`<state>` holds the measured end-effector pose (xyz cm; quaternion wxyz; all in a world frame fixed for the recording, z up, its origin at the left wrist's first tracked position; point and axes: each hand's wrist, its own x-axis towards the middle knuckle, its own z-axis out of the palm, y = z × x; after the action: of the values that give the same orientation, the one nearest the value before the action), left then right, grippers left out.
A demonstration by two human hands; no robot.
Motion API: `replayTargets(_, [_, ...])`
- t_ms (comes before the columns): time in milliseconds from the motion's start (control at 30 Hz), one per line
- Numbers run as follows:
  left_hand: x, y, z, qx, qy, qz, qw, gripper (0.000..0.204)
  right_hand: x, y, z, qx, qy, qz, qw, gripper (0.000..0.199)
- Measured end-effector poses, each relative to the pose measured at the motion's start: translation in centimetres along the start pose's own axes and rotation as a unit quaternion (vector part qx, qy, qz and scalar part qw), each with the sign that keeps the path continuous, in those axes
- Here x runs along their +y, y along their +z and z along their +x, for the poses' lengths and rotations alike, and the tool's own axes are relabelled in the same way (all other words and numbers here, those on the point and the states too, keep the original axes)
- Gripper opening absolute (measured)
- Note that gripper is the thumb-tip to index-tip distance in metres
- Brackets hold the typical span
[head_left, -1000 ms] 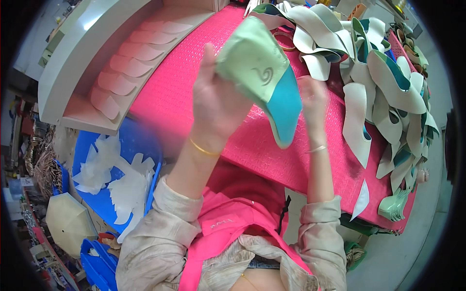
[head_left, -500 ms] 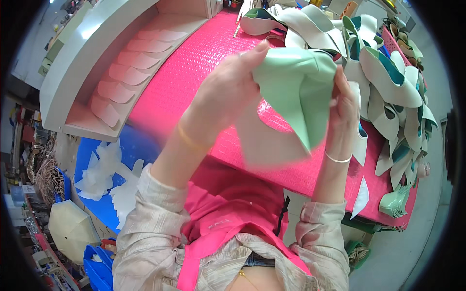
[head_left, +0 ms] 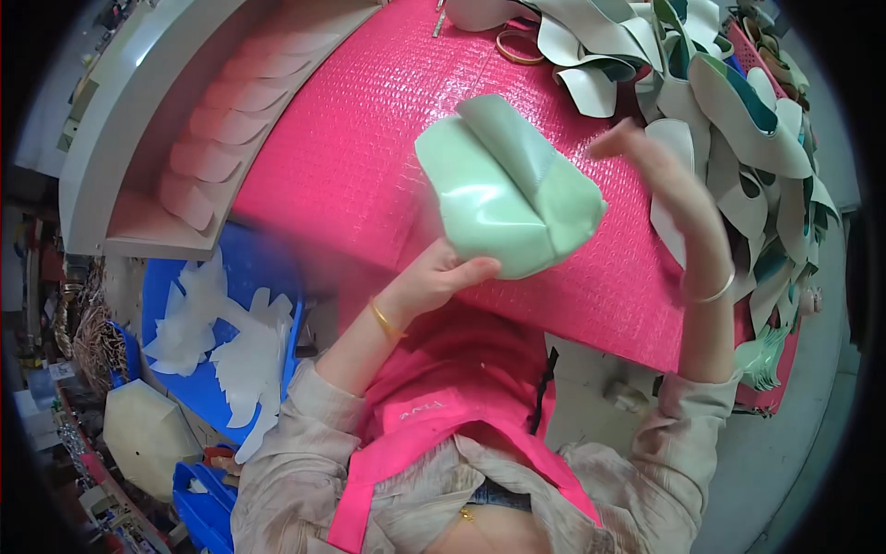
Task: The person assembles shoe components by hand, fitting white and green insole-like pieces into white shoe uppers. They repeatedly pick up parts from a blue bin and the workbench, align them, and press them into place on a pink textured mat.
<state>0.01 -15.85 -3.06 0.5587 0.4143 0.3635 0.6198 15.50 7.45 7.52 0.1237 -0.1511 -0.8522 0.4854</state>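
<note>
A pale mint-green shoe upper (head_left: 494,217) is held above the pink tabletop (head_left: 341,157). My left hand (head_left: 438,282) grips its near left edge, the thumb lying on top and the other fingers hidden beneath. Glossy green shows on the outside, and one flap stands folded over along the middle. My right hand (head_left: 660,171) is off the upper, a little to its right, beside the pile of white-and-green shoe uppers (head_left: 738,92). Its fingers are stretched toward the left and somewhat blurred, with nothing visible in them.
On the left stands a white curved shelf (head_left: 120,148) with a row of pale pink pieces (head_left: 226,125). Below it, a blue tray (head_left: 161,305) holds white scraps (head_left: 198,314). A tan ring (head_left: 520,48) lies at the table's back; green pieces (head_left: 761,358) sit at the right corner.
My right hand has let go of the green upper and moved right. My left hand has come down nearer my body with the upper, which is now turned and folded closed.
</note>
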Motion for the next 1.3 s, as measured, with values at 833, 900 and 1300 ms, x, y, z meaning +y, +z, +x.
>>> replayTargets(833, [0.5,2.5,-9.1,0.173,0.002,0.367,0.914,0.053,-3.7,3.2,0.1,-0.264,-0.094,-0.359,0.890,0.015])
replayTargets(900, [2.8,3.3,-5.4,0.139,0.127,0.484,0.855,0.067,-4.2,3.9,2.0,-0.189,-0.108,-0.251,0.943,0.021])
replayTargets(1300, [-2.3,1.4,3.2,0.173,0.195,0.522,0.812,0.023,0.8,8.3,-3.1,-0.090,-0.042,-0.552,0.828,0.023])
